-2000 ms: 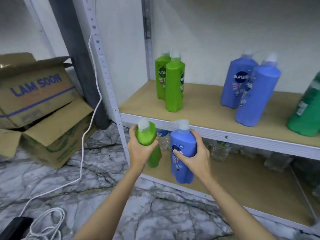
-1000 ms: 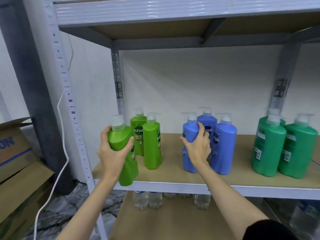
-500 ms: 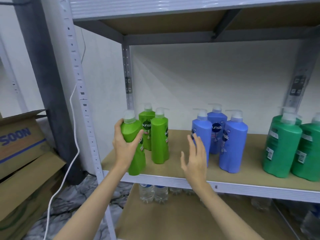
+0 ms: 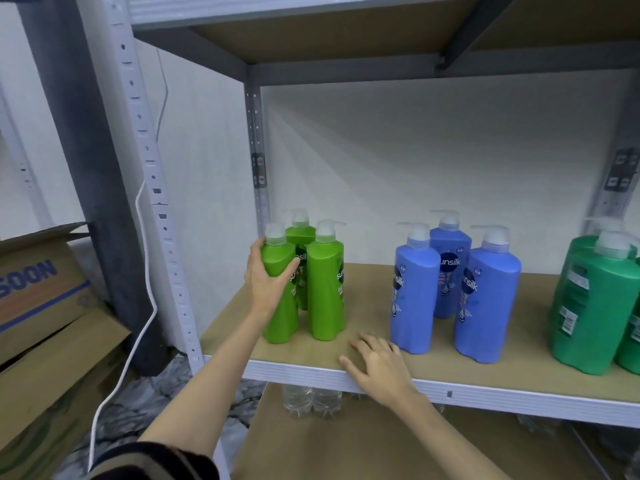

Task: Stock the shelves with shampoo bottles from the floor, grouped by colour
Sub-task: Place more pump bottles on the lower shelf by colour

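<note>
My left hand [image 4: 266, 285] grips the upper body of a lime green shampoo bottle [image 4: 282, 320] that stands on the wooden shelf [image 4: 367, 306], touching two more lime green bottles [image 4: 325, 285]. Three blue bottles [image 4: 481, 299] stand grouped in the middle of the shelf. Dark green bottles [image 4: 588, 306] stand at the right, partly cut off by the frame. My right hand [image 4: 379, 367] rests flat on the shelf's front edge, fingers spread, holding nothing.
Clear water bottles [image 4: 311, 400] stand on the lower shelf [image 4: 346, 445] beneath. Cardboard boxes [image 4: 41, 306] are stacked at the left on the marble floor. A white cable [image 4: 145, 271] hangs beside the perforated shelf upright [image 4: 156, 188]. Another shelf board [image 4: 346, 26] lies overhead.
My left hand has set the lime green bottle down on the shelf beside the other two. My right hand, which released a blue bottle, has dropped to the shelf's front edge.
</note>
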Motion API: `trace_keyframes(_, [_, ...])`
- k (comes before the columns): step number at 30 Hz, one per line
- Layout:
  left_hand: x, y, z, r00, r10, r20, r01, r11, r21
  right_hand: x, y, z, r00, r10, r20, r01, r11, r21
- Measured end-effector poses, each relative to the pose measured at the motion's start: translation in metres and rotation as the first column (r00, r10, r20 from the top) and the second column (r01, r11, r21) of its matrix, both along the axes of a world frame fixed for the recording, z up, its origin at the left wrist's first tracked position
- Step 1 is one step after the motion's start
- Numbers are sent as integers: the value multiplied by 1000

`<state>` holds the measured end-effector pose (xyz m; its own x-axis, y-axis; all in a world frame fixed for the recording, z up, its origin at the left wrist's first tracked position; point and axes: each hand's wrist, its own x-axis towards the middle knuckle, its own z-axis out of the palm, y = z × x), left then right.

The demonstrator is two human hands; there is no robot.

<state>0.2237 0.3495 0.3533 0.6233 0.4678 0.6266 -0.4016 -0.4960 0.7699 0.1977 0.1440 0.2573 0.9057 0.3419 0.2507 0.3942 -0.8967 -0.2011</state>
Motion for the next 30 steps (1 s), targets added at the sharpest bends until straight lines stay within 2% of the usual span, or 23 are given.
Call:
trace_keyframes(7, [14,10,-4,998,-18,-59,18,1000,2,-2,1,-2,1000,-4,-9,5,1000,24])
trace_keyframes(11, [14,12,-4,993,-35,-113,38,999,23,-4,-2,5,995,27,-95,-25,999,20])
trace_keyframes(13, [9,11,-2,988,15,-154,-6,998,64,-10,-5,15,986,41,-159,-34,998,47])
trace_keyframes(14, [4,9,1,985,92,-147,-79,993,87,-13,-8,20,983,41,-179,-28,997,75])
trace_keyframes(16, [-13,-1,5,973,227,42,-231,962,148,-21,-20,30,979,41,-199,-1,980,199])
trace_keyframes(18, [-34,-23,6,944,201,263,-266,934,240,-31,-41,37,988,27,-155,26,945,327])
trace_keyframes(19, [-43,-37,4,949,124,290,-212,932,294,-37,-53,41,993,4,-117,39,929,369])
trace_keyframes(20, [-52,-55,-1,968,28,251,-119,928,352,-44,-67,44,996,-22,-83,54,916,398])
trace_keyframes(23, [-75,-116,-22,976,-219,-20,199,841,504,-64,-114,48,995,-86,-42,96,899,428])
trace_keyframes(27, [-72,-199,-23,937,-331,-112,312,649,694,-63,-184,58,986,-163,-36,166,935,315])
trace_keyframes(30, [-55,-243,6,915,-376,-146,363,609,705,-50,-225,78,973,-229,-7,226,953,202])
